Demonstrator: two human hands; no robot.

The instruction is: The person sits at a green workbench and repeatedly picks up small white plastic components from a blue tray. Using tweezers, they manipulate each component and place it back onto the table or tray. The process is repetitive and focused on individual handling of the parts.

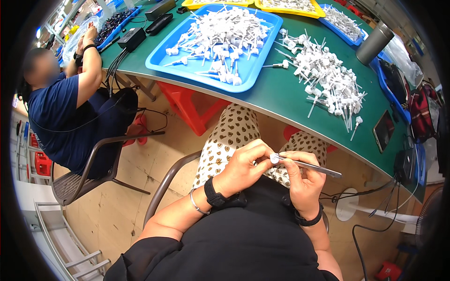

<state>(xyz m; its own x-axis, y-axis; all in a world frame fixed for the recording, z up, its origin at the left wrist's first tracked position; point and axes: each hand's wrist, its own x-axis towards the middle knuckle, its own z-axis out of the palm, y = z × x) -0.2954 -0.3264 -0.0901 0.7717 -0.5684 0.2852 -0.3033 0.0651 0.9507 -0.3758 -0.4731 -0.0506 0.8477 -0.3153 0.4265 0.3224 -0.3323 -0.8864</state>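
Note:
Above my lap, my left hand (246, 164) pinches a small white plastic piece (274, 158) between thumb and fingertips. My right hand (304, 180) grips a slim, flat, silvery metal tool (315, 167), its narrow end meeting the white piece. Whether that tool is a knife or tweezers I cannot tell. On the green table (262, 100) ahead, a blue tray (161, 58) holds a heap of white plastic parts with thin stems. More such parts (330, 77) lie in a loose pile right of the tray, with a single part (357, 122) near the table edge.
A dark bottle (375, 44) and a phone (384, 131) stand and lie at the right. Yellow trays (318, 10) line the back. To the left, another person (65, 103) works, seated in a brown chair (84, 180). Cables (112, 70) hang off the table; a red stool (187, 107) sits beneath.

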